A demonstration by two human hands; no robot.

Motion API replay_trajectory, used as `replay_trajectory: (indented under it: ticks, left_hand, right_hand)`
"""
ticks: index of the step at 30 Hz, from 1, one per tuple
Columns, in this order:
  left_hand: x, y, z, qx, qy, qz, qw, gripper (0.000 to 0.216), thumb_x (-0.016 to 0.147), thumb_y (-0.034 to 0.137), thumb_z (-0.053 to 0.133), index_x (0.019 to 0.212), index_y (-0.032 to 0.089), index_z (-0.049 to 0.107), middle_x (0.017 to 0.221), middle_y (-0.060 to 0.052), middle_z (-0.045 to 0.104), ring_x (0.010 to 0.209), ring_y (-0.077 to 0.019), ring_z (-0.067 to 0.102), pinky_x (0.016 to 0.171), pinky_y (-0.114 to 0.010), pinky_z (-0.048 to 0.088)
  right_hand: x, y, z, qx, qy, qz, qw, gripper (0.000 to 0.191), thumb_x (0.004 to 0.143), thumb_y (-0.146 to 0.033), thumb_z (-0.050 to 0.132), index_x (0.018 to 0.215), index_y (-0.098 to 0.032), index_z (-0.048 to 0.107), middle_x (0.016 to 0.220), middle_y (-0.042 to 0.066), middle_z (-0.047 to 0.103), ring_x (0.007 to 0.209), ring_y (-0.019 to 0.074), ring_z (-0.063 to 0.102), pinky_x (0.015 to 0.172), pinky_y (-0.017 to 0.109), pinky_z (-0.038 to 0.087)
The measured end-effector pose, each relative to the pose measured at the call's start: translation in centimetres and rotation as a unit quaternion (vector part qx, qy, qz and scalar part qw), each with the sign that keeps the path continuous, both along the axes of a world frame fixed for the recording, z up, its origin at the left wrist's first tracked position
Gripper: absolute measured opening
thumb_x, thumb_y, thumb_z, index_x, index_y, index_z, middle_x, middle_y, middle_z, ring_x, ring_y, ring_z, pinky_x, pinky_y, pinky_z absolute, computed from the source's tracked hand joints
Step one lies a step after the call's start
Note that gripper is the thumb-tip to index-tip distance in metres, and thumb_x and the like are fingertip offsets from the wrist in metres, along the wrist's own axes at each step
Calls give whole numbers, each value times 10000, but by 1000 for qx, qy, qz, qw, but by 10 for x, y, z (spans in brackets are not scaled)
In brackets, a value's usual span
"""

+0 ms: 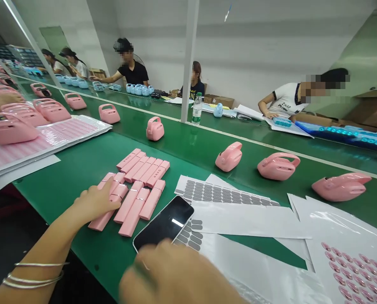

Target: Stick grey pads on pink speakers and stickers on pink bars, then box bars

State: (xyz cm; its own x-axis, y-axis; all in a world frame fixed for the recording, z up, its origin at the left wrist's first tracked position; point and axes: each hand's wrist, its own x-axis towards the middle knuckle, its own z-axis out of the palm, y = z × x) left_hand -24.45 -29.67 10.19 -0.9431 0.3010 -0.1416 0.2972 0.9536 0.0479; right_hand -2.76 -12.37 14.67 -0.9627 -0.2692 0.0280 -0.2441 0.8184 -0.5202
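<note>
1 head-worn view from close above the green table (77,169), forward and downward across it

Slim, glossy pink rectangular bars (132,217) lie flat and close together on the green surface (64,169) in two rough, slanting rows. Small dark symbols mark at least two in the far row, while the near row's leftmost ones sit partly hidden under the left hand (95,202)

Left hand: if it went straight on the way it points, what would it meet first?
Probably the pink bars just beyond the fingertips of the left hand. Its fingers overlap neighbouring bars in view, so the gap, if any, is hard to judge.
</note>
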Motion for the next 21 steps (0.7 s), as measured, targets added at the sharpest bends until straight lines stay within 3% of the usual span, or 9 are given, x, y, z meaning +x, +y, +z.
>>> replay_trajectory:
  ticks: [3, 6, 10, 13, 17, 21]
  left_hand:
    - [-6, 0, -5, -22, -3, 14, 1000, 768, 796, 429, 406, 1441, 116, 129, 1067, -264, 510, 1028, -518, 500, 778, -469, 382]
    - [-10, -4, -13, -16, 6, 37, 999, 820, 760, 473, 438, 1438, 130, 129, 1065, -262, 518, 1056, -483, 500, 792, -447, 387]
    - [-7, -8, -20, 11, 33, 67, 997, 835, 744, 545, 430, 1431, 170, 138, 1064, -238, 524, 1065, -440, 515, 833, -424, 386]
    - [-4, -8, -19, 39, 33, 87, 995, 850, 720, 540, 459, 1427, 191, 141, 1065, -239, 530, 1064, -470, 512, 799, -459, 402]
    - [-4, -9, -8, 109, 7, 107, 988, 836, 708, 515, 495, 1404, 154, 204, 1089, -261, 544, 1076, -487, 507, 819, -507, 398]
    - [-1, -17, 6, 252, -84, 131, 955, 833, 726, 531, 523, 1398, 165, 195, 1221, -218, 527, 1028, -369, 590, 805, -426, 471]
  right_hand:
    - [-49, 10, -4, 21, -32, -142, 989, 332, 845, -200, 504, 1177, -185, 522, 1222, 128, 523, 949, 260, 602, 727, 392, 519]
    - [-93, 5, -18, 28, -58, -241, 968, 483, 867, -296, 524, 1294, -105, 403, 1336, 214, 408, 1032, 314, 572, 776, 418, 501]
    - [-130, -18, -29, 36, -92, -273, 957, 796, 765, -469, 617, 1386, -86, 298, 1456, 292, 231, 1138, 434, 469, 766, 514, 472]
    - [-144, -34, -28, 39, -139, -289, 946, 957, 664, -497, 688, 1416, -87, 259, 1498, 313, 86, 1163, 485, 410, 687, 554, 471]
    - [-160, -49, -25, 37, -197, -320, 926, 1096, 515, -333, 803, 1432, -121, 240, 1515, 285, 28, 1121, 497, 424, 599, 556, 486]
    - [-166, -61, -28, 26, -196, -352, 915, 1049, 536, -230, 802, 1427, -243, 247, 1542, 188, 64, 1115, 473, 417, 578, 595, 483]
